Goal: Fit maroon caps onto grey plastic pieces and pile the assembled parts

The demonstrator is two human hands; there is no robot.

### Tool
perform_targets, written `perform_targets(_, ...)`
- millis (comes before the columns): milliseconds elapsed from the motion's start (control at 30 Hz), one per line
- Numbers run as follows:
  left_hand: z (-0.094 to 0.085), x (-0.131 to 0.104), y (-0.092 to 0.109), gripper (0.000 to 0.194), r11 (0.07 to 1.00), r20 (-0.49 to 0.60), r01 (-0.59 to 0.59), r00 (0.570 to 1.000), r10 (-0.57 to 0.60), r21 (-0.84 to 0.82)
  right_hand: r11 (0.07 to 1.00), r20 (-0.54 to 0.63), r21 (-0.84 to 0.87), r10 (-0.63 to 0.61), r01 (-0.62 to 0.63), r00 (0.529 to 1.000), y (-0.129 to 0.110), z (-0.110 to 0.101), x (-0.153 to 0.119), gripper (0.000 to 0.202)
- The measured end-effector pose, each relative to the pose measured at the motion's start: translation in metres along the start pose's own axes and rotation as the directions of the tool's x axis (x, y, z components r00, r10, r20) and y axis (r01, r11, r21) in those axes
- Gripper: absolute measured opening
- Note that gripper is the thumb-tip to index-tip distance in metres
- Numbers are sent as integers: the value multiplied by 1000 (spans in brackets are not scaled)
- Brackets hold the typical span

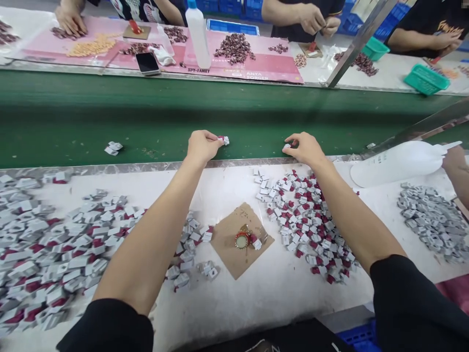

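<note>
Over the green conveyor belt, my left hand pinches a small white and maroon plastic piece between thumb and fingertips. To the right, my right hand curls its thumb and forefinger around another small white plastic piece at the belt's near side. Between my forearms lies a brown cardboard square with a bottle cap on it. Next to the cap rests one white and maroon piece. A pile of white and maroon pieces spreads below my right hand.
Many grey-white and maroon pieces cover the left table. A white squeeze bottle lies at the right, near grey parts. Loose pieces sit on the belt. Across it, people work beside an upright bottle and a phone.
</note>
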State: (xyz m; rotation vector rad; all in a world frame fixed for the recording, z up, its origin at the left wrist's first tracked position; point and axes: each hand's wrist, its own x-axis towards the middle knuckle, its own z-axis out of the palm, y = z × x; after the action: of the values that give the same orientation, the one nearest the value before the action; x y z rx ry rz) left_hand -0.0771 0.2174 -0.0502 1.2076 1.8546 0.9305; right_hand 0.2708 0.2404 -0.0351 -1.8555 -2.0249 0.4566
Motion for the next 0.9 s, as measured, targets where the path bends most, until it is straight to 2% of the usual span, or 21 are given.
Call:
perform_targets(100, 1, 8, -7, 21, 1000, -12, 15, 1000, -15, 20, 999, 13, 43, -14, 14, 1000, -10, 9, -3, 12)
perform_targets(167, -1, 8, -11, 24, 999, -32, 11, 999, -10, 35, 980, 1, 200, 9, -9, 1000, -20, 11, -14, 15)
perform_targets(233, -5, 4, -11, 30, 999, -52, 8, 999, -5, 53, 885, 7, 464, 44, -43, 999, -33, 10, -30, 21)
perform_targets(300, -9, -8, -6, 32, 997, -86, 0, 996, 6, 72, 709, 32, 703, 52, -60, 998, -50, 7, -52, 26)
perform_targets(400, -11, -51, 9, 30, 992, -115, -112, 986, 118, 56, 489, 86, 869, -8, -71, 996, -76, 2, -90, 30)
perform_targets(433, -11, -71, 15, 28, 985, -69, -173, 982, 173, 13, 438, 107, 895, -30, -83, 994, -84, 1, -103, 29)
perform_targets(467, -11, -94, 21, 26, 971, 56, -228, 971, 232, -75, 400, 127, 911, -51, -96, 991, -92, 0, -116, 28)
perform_targets(500, -10, -117, 25, 27, 945, 195, -258, 935, 296, -201, 376, 144, 920, -66, -109, 987, -98, -1, -127, 27)
perform_targets(533, -10, -139, 29, 32, 912, 314, -254, 880, 356, -322, 361, 159, 924, -72, -123, 985, -104, -2, -138, 25)
perform_targets(567, -10, -159, 32, 34, 880, 381, -241, 831, 405, -409, 352, 173, 926, -72, -137, 982, -109, -3, -148, 24)
perform_targets(600, -10, -177, 33, 32, 854, 402, -245, 800, 446, -459, 347, 191, 925, -71, -155, 979, -113, -4, -158, 23)
perform_targets(633, -10, -192, 32, 28, 835, 393, -252, 791, 469, -490, 344, 211, 922, -70, -175, 975, -115, -4, -166, 23)
perform_targets(700, -11, -212, 29, 20, 825, 327, -280, 818, 473, -491, 343, 247, 916, -72, -209, 966, -119, -5, -180, 23)
perform_targets(800, -16, -228, 18, 16, 845, 244, -288, 871, 427, -451, 354, 262, 910, -90, -214, 961, -120, -7, -197, 24)
perform_targets(900, -22, -241, 6, 21, 845, 254, -226, 888, 383, -485, 406, 258, 895, -131, -186, 957, -122, -9, -214, 20)
